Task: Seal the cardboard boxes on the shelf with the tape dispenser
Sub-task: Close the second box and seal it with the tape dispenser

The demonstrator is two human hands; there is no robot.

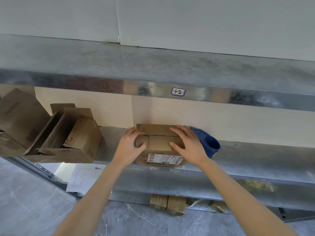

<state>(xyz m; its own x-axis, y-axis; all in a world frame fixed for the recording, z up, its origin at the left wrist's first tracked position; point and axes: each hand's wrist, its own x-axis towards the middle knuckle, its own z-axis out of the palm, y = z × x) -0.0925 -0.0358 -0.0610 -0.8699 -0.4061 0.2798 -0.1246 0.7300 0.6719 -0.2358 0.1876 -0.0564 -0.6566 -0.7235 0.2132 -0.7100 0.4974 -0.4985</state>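
Observation:
A small brown cardboard box [158,135] with a white shipping label on its front sits on the metal shelf [255,157] in the middle of the view. Its top flaps are folded down and meet at a ragged seam. My left hand [133,143] grips the box's left front corner, fingers curled over the flap. My right hand [186,142] lies flat on the right part of the top, fingers spread, pressing the flaps. A blue tape dispenser [207,142] lies on the shelf just right of the box, partly hidden behind my right hand.
Several open cardboard boxes [71,137] stand tilted at the shelf's left end. Another metal shelf [153,65] runs above, with a small label. Below, a paper sheet [83,178] hangs, and small taped cartons [167,204] sit on the lower level above a grey floor.

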